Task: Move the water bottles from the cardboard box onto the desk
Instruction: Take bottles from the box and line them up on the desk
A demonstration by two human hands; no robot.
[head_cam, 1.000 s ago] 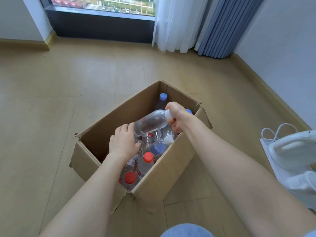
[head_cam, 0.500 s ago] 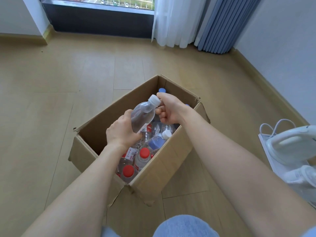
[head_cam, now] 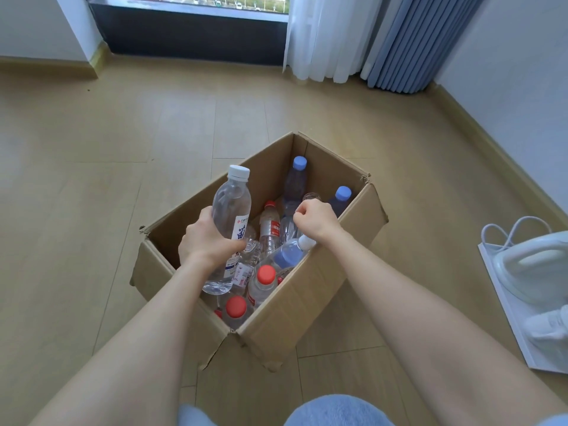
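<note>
The wooden floor (head_cam: 92, 179) is the widest thing around us and the hardest landing. The desk is nowhere in view, so every bottle has to travel out of frame, and a slip on that trip would mean a drop onto bare boards. The cardboard box (head_cam: 295, 309) sits on the floor between our forearms, its near corner torn and splayed. If we lean a wrist on that wall, it may buckle and spill the load.

To our right, well apart from the box, lies a white appliance (head_cam: 534, 265) with a looped cord (head_cam: 516, 229), and we judge that a careless turn that way could snag a foot.

Our left hand (head_cam: 206, 238) wraps the middle of the white-capped bottle (head_cam: 232, 207), held upright over the box's near left side. The clear plastic looks smooth, and a one-handed hold could slide. Our right hand (head_cam: 315, 218) hovers curled over the heap inside, and we cannot tell whether it pinches anything beneath.

The other bottles stand and lie jumbled: blue-capped bottles (head_cam: 296, 182) at the far side, red-capped bottles (head_cam: 261, 284) near us, and a lying bottle (head_cam: 289, 253) between them. Pulling one out could shift its neighbours.

The smallest worry is an uncapped neck (head_cam: 312, 196) just behind our right knuckles, which might spill if tipped
</note>
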